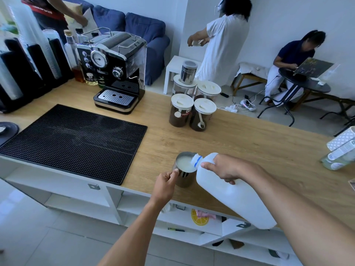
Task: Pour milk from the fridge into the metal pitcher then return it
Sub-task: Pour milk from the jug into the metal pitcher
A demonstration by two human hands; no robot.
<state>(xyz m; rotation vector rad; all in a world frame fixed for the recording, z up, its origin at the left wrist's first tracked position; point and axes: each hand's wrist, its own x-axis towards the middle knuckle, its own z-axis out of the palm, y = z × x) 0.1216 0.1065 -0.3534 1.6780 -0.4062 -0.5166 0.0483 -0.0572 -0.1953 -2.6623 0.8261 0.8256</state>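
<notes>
A white plastic milk jug (234, 196) is tipped to the left, its open neck with a blue ring resting over the rim of the metal pitcher (185, 178). White milk fills much of the pitcher. My right hand (225, 167) grips the jug near its shoulder. My left hand (166, 181) holds the pitcher's handle at its near left side. The pitcher stands on the wooden counter (240, 139) close to the front edge. No fridge is in view.
A black rubber mat (76, 139) lies left of the pitcher. Behind it stands an espresso machine (117, 72). Several lidded coffee jars (192, 106) sit behind the pitcher. Bottles (340, 156) lie at the right edge. Three people are beyond the counter.
</notes>
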